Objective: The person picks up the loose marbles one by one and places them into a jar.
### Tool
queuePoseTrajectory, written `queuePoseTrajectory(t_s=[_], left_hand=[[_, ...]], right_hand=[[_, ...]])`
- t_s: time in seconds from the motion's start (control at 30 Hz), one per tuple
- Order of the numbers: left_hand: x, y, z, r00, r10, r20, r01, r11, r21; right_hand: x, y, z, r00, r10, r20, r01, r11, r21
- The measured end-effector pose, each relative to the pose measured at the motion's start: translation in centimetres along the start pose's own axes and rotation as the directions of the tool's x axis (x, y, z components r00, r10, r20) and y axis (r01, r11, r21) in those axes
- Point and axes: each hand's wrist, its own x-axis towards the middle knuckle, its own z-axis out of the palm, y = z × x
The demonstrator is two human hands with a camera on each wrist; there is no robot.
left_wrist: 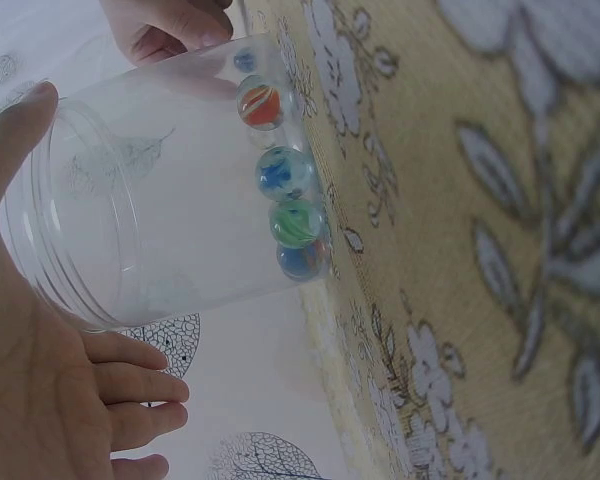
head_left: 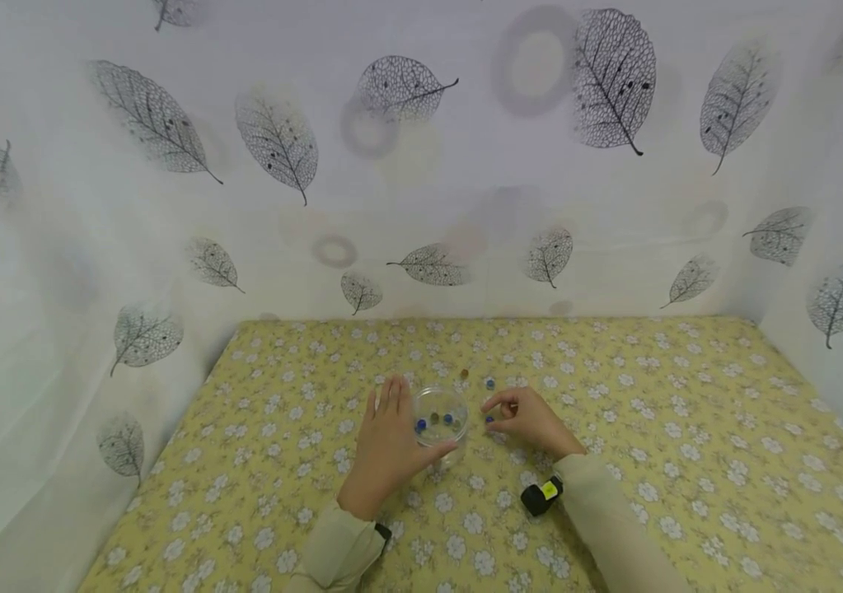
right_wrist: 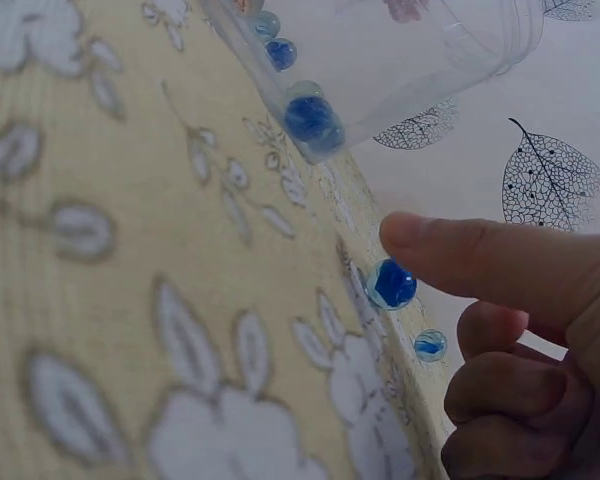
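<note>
A clear plastic jar (head_left: pixel 458 398) stands upright on the cloth with several glass marbles on its bottom, among them a green one (left_wrist: pixel 296 223) and an orange one (left_wrist: pixel 260 104). My left hand (head_left: pixel 386 445) rests against the jar's near left side, fingers straight, thumb by the rim. To the jar's right, my right hand (head_left: pixel 532 422) reaches down to a blue marble (right_wrist: pixel 391 284) on the cloth. The right thumb tip is at this marble, the other fingers are bent, and the index fingertip is hidden in the right wrist view.
Beyond my right hand lie another blue marble (head_left: pixel 490 384) and a brownish marble (head_left: pixel 464 374). A yellow flowered cloth (head_left: pixel 688 428) covers the table. White sheeting with leaf prints (head_left: pixel 465 165) hangs at the back and sides.
</note>
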Motion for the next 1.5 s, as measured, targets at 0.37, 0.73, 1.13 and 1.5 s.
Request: queuePoseTrajectory(t_s=[0.37,0.73,1.13,1.5], left_hand=[[0.0,0.0,0.0,1.0,0.015,-0.02,-0.014,1.0,0.014],[0.0,0.0,0.0,1.0,0.005,-0.001,-0.005,1.0,0.023],[-0.1,0.0,0.0,1.0,0.002,-0.003,-0.002,1.0,0.002],[-0.1,0.1,-0.1,1.0,0.006,-0.022,-0.006,1.0,-0.002]], right_hand=[[0.2,0.4,0.1,1.0,0.01,0.016,-0.01,1.0,-0.023],[0.2,0.6,0.2,0.998,0.061,-0.002,-0.061,0.998,-0.027],[0.2,0.5,0.4,0.998,0.066,-0.024,-0.066,0.997,-0.029],[-0.4,-1.9,-0.2,0.993,-0.002,-0.119,-0.004,0.999,-0.047]])
